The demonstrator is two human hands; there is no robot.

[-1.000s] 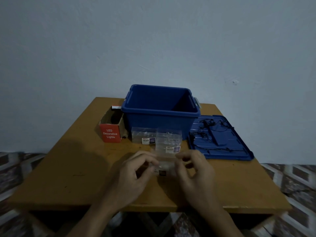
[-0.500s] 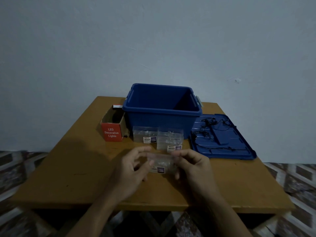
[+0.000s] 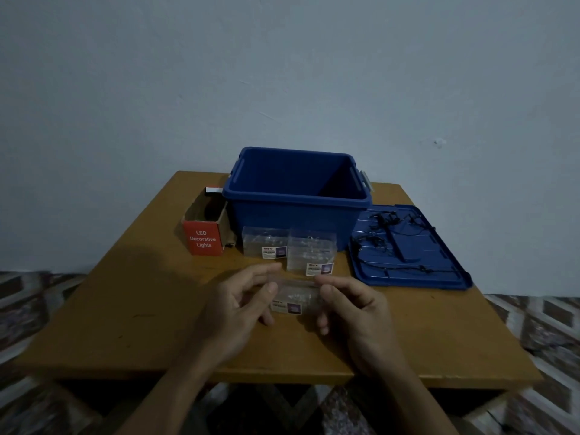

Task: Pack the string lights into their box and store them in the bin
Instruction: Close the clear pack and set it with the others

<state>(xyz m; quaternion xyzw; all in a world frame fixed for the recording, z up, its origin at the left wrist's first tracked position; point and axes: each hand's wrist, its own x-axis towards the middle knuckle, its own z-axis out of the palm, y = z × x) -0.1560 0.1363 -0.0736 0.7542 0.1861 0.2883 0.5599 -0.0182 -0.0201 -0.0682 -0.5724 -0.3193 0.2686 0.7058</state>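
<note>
Above the wooden surface (image 3: 125, 309), the left hand (image 3: 233, 312) and right hand (image 3: 354, 312) pinch opposite ends of a clear plastic box (image 3: 293, 298), fingers curled around its edges.

The cardboard box (image 3: 204, 238) carries white lettering on its red front face: "LED Decorative Lights", set in three lines. The near clear packet (image 3: 293, 296) and the two rear packets (image 3: 310, 249) each bear a small label; its print is illegible.

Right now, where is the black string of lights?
In the head view, the black string lights lie tangled on the blue bin lid, right of the blue bin.
</note>
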